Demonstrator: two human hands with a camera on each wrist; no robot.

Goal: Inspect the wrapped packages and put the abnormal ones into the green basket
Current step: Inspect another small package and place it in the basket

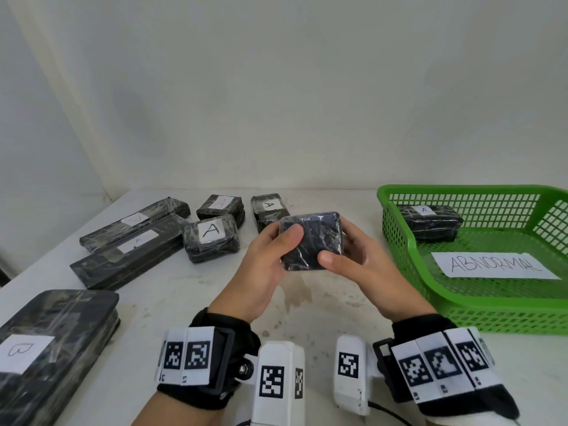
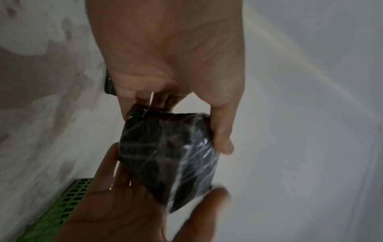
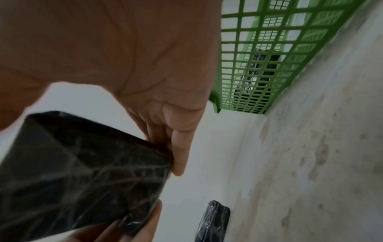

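Both hands hold one small black wrapped package (image 1: 312, 241) above the table's middle; no label shows on its upward face. My left hand (image 1: 270, 256) grips its left edge, thumb on top. My right hand (image 1: 353, 256) grips its right and near edge, thumb on the near corner. The left wrist view shows the package (image 2: 165, 157) pinched between both hands, and the right wrist view shows it (image 3: 82, 172) close up. The green basket (image 1: 408, 241) stands to the right with a paper reading ABNORMAL (image 1: 495, 265) and one black package labelled A (image 1: 430, 221) inside.
Several black wrapped packages lie on the white table: three small ones labelled A (image 1: 212, 238) behind the hands, two long ones (image 1: 129, 250) at the left, and a big one labelled B (image 1: 52, 348) at the near left. A wall stands behind.
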